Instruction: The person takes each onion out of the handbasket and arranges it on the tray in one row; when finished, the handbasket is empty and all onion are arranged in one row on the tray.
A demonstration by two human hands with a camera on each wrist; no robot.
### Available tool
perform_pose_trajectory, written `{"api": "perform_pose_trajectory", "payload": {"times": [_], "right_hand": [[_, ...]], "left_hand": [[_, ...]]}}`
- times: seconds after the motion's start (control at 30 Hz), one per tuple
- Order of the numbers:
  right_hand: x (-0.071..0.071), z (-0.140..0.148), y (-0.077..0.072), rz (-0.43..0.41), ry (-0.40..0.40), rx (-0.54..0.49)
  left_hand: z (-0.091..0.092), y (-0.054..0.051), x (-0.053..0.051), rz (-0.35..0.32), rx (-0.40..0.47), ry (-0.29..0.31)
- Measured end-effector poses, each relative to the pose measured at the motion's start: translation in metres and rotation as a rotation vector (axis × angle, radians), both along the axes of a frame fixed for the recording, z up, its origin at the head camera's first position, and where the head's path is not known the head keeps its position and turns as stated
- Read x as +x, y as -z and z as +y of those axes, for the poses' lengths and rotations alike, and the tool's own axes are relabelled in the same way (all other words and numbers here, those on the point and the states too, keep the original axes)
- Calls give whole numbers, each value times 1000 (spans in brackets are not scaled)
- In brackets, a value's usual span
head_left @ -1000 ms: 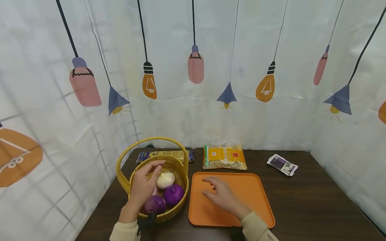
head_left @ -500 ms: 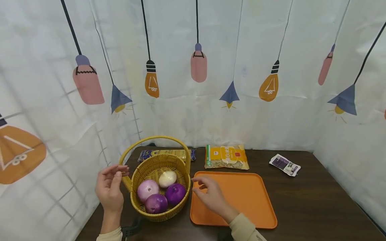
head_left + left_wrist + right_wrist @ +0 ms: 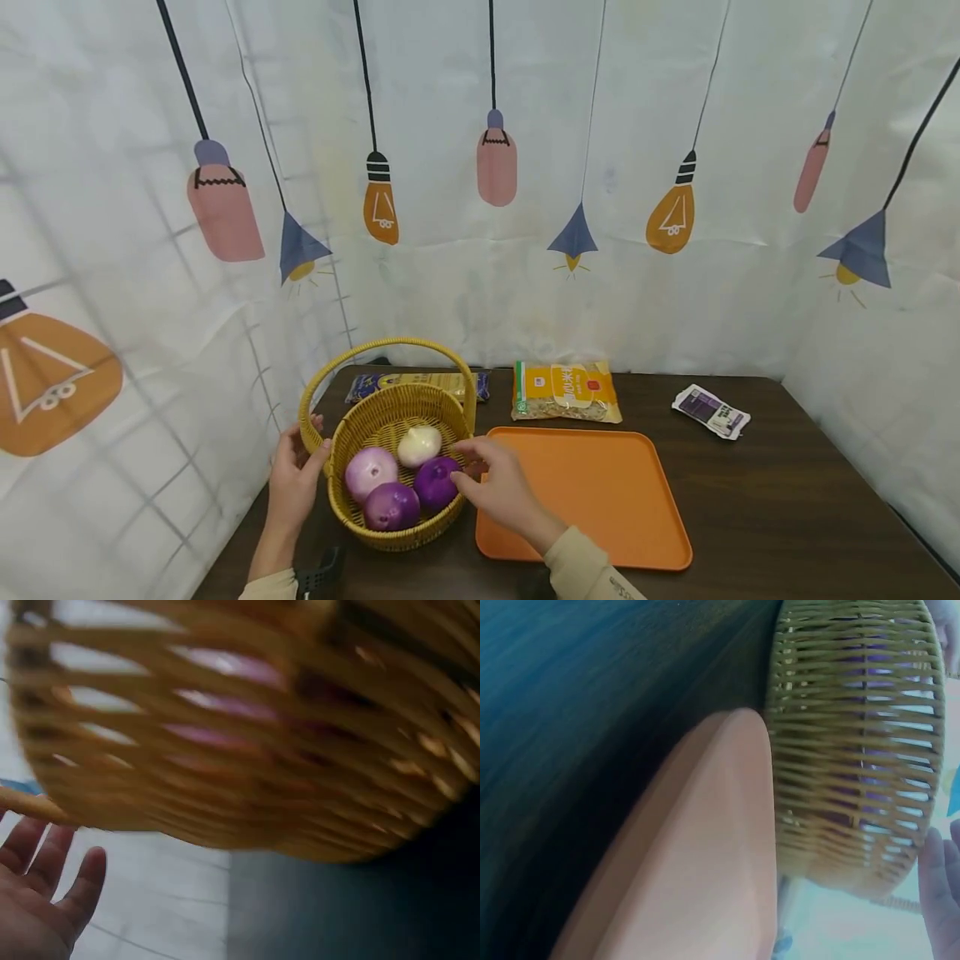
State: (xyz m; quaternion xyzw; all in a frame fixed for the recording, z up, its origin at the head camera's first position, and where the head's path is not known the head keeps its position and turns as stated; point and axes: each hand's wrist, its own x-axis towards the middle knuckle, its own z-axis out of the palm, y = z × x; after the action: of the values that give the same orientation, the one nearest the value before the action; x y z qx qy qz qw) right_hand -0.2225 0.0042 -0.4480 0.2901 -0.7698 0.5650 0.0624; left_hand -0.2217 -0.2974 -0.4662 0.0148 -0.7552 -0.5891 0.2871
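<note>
1. Leftmost, one left hand (image 3: 291, 483) at the near-left side of the basket, beside the handle (image 3: 397, 340). Fingers parted and loose, not clenched; whether the tips touch the handle, cannot tell.
2. One yellow woven basket (image 3: 401, 540), upright on the table, handle raised.
3. Four onions inside: one light purple onion (image 3: 371, 472), one purple onion (image 3: 392, 507), one white onion (image 3: 419, 446), one dark purple onion (image 3: 435, 482).
4. One long blue-and-yellow packet (image 3: 420, 377) behind the basket.
5. One right hand (image 3: 501, 483) at the basket's right rim, over the tray's left edge. Fingers extended, thumb apart, no grasp; rim contact uncertain.
6. One orange tray (image 3: 592, 492), bare, just right of the basket; one yellow packet (image 3: 566, 392) behind it.
7. One small white-and-purple packet (image 3: 711, 412), farther right.
8. Surface: dark wood-grain table (image 3: 787, 500).
9. Room: white cloth (image 3: 450, 292) on three sides, creased, nine printed lamps (image 3: 497, 171) plainly visible.
</note>
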Motion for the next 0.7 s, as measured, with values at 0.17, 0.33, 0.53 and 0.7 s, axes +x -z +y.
{"api": "perform_pose_trajectory", "payload": {"times": [0.17,0.33,0.53,0.7], "right_hand": [[-9,-15,12,-2,-71,32],[-9,-30,12,22,-47,109],[-10,-46,14,-45,-100,114],[-11,-56,12,2,-111,188]], "left_hand": [[-6,15,-6,-201,-127,5],[-5,26,-9,-232,-185,45],[1,33,-11,-176,-66,63],[5,32,-13,-155,-29,55]]}}
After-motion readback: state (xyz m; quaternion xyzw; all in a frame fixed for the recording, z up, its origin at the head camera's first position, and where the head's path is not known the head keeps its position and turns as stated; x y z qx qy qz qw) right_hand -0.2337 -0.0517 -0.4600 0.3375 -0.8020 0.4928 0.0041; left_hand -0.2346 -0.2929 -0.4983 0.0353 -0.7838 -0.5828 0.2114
